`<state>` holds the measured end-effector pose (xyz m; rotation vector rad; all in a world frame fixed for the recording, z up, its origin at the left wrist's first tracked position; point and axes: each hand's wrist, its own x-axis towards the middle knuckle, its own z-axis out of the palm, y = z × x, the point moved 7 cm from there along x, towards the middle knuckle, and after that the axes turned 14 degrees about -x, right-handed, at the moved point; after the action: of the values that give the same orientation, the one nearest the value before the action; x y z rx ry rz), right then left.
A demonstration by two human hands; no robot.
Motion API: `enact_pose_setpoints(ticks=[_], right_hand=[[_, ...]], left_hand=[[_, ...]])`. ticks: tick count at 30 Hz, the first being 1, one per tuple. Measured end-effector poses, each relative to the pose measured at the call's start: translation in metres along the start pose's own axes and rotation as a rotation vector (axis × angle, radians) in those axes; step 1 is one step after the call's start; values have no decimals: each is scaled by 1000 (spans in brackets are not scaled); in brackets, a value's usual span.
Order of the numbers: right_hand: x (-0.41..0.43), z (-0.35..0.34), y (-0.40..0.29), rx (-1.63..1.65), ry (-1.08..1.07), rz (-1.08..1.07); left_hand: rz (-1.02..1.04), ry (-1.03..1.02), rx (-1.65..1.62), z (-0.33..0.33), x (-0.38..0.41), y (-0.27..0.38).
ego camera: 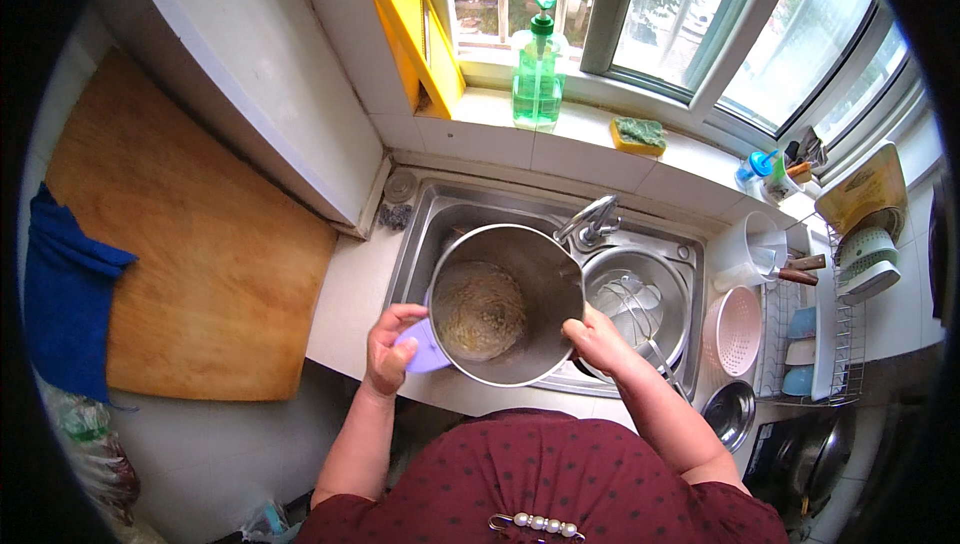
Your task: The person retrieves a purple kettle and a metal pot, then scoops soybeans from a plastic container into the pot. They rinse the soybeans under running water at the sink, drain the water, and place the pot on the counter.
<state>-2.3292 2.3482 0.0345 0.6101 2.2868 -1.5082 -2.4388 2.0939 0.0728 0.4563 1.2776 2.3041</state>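
Note:
A deep stainless steel pot (551, 289) is tilted toward me over the front of the left sink basin. Something brownish and wet-looking covers its bottom; I cannot tell if it is liquid or residue. My right hand (600, 341) grips the pot's right side near the rim. At the pot's left, my left hand (390, 356) holds a light purple plastic piece (424, 349) between thumb and fingers; part of it is hidden behind the pot, so its full shape cannot be told. The chrome faucet (592, 221) stands just behind the pot.
In the right basin sit a steel strainer (679, 281) and wire utensils (630, 311). A pink colander (733, 330), a steel bowl (729, 415) and a dish rack (772, 364) stand right. The sill bears a green soap bottle (536, 86) and a sponge (639, 136). Left is a wooden board (225, 266).

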Motion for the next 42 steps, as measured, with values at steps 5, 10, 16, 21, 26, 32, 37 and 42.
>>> enact_pose_setpoints(ticks=[5,10,16,21,26,32,37,42], right_hand=[[-27,2,-1,-112,78,-94],[3,5,13,91,6,49],[-24,5,16,-31,89,-100],[-1,3,18,72,26,16],[-31,2,22,-48,95,-85],[-8,8,22,67,24,42],[-32,7,29,-18,35,-29],[-12,10,28,58,22,59]], left_hand=[[-15,-25,-12,4,-23,-2],[-59,-16,-27,2,6,-5],[-25,-52,13,7,-20,-4],[-27,-36,3,9,3,-5],[-47,-66,9,16,-25,-8],[-73,-33,-22,7,-2,-10],[-68,-69,2,12,-26,-13],[-37,-48,-14,9,-7,-8]])
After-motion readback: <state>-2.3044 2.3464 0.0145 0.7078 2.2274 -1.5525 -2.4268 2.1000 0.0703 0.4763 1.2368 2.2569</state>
